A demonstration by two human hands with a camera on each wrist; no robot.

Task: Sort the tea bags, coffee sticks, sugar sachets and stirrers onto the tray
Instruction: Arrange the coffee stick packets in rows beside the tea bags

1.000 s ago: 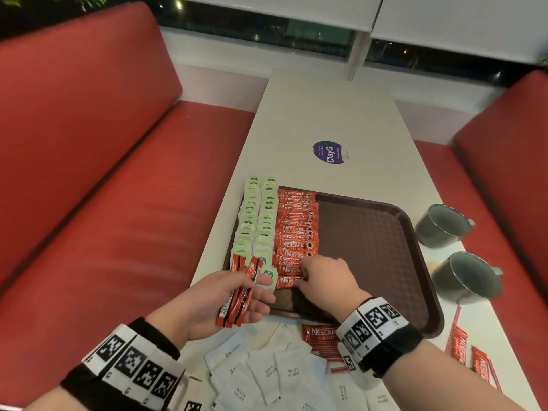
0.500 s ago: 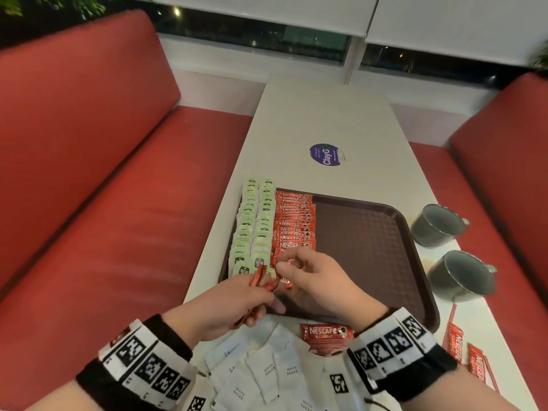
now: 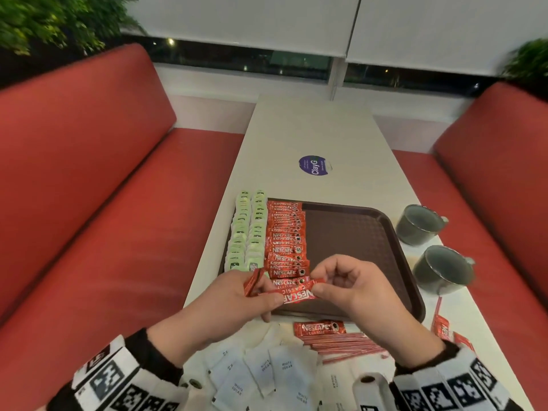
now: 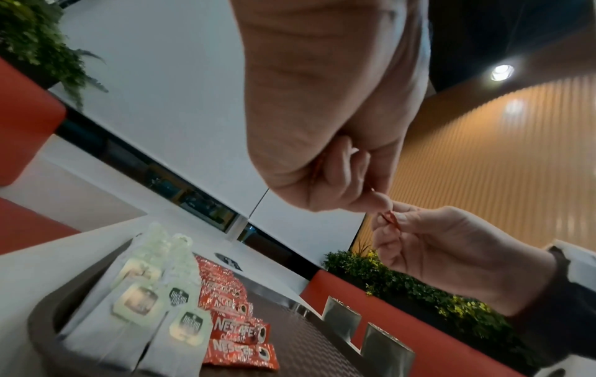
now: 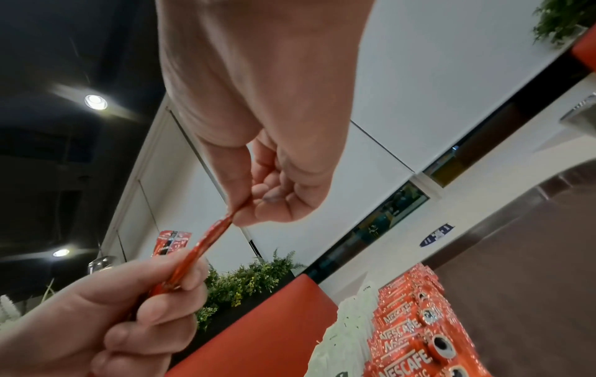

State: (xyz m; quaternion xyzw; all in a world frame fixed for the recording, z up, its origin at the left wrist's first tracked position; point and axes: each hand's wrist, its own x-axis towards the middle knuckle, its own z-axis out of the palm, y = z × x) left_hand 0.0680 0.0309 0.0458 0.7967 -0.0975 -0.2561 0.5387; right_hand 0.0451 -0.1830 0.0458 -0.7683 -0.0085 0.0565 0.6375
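A brown tray [image 3: 355, 232] holds two columns of pale green tea bags [image 3: 249, 229] at its left side and a column of red coffee sticks [image 3: 286, 232] beside them. Above the tray's near left corner, my left hand [image 3: 237, 295] grips a small bunch of red coffee sticks [image 3: 255, 284]. My right hand [image 3: 341, 280] pinches the right end of one coffee stick [image 3: 296, 295] that lies across between both hands; its other end is still in my left fingers [image 5: 180, 280]. White sugar sachets [image 3: 267, 372] and red-striped stirrers [image 3: 341, 345] lie on the table below the tray.
One loose coffee stick [image 3: 318, 328] lies just below the tray, more sticks [image 3: 441, 329] at the right table edge. Two grey mugs [image 3: 418, 223] [image 3: 441, 268] stand right of the tray. Red benches flank the white table [image 3: 311, 129], which bears a round purple sticker [image 3: 314, 165].
My right hand left the laid column on the tray and came to my left hand, where it took hold of one stick's end. Both hands rose slightly.
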